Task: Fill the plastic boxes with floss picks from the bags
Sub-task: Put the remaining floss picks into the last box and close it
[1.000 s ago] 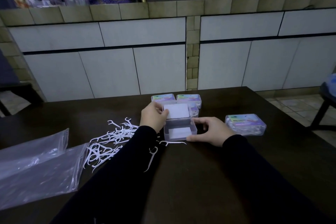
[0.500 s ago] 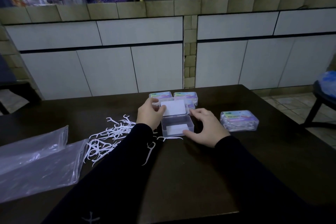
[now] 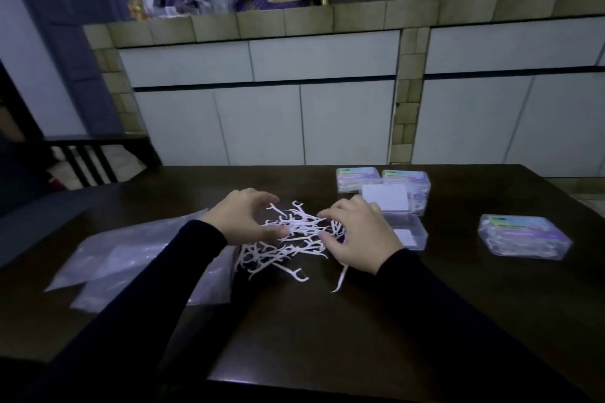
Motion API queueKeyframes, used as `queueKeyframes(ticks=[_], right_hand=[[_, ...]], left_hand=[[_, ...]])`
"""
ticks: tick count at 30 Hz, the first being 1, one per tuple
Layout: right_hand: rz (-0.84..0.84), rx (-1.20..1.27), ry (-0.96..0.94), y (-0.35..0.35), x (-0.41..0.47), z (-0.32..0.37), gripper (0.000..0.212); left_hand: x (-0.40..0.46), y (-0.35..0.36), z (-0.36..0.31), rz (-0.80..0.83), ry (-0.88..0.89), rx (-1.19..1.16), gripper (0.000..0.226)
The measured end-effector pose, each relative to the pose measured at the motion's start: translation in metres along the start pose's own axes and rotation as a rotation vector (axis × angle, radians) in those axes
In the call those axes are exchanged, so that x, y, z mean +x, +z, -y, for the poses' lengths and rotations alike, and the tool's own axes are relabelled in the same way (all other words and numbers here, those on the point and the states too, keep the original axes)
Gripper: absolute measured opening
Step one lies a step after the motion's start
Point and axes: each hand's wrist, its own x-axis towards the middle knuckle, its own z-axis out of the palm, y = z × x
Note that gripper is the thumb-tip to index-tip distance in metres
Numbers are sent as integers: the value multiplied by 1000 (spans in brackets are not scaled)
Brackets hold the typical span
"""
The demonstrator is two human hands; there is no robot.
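Dark wood table (image 3: 327, 321) carries loose white floss picks (image 3: 291, 239) at centre. Left hand (image 3: 242, 219) and right hand (image 3: 357, 239) flank them, fingers curled, grip unclear. Clear open box (image 3: 409, 232) right; labels unreadable. Bags (image 3: 131, 258) left.

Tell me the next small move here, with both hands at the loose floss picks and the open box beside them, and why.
Probably close both hands on a bunch of the floss picks and carry it right to the open box. The fingers are curled around the pile from both sides, and the box, lid up, looks empty.
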Motion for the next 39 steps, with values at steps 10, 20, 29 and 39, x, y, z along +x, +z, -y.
queueKeyframes(ticks=[10, 20, 29, 39], right_hand=[[260, -118, 50, 44, 59, 31, 52], [210, 4, 32, 30, 53, 10, 29], [238, -146, 190, 32, 56, 11, 54], [212, -84, 166, 13, 52, 11, 37]], left_hand=[[-8, 4, 45, 219, -161, 184, 97], [13, 24, 22, 111, -74, 111, 52], [-9, 8, 43, 76, -117, 72, 26], [-2, 21, 18, 66, -5, -33, 11]])
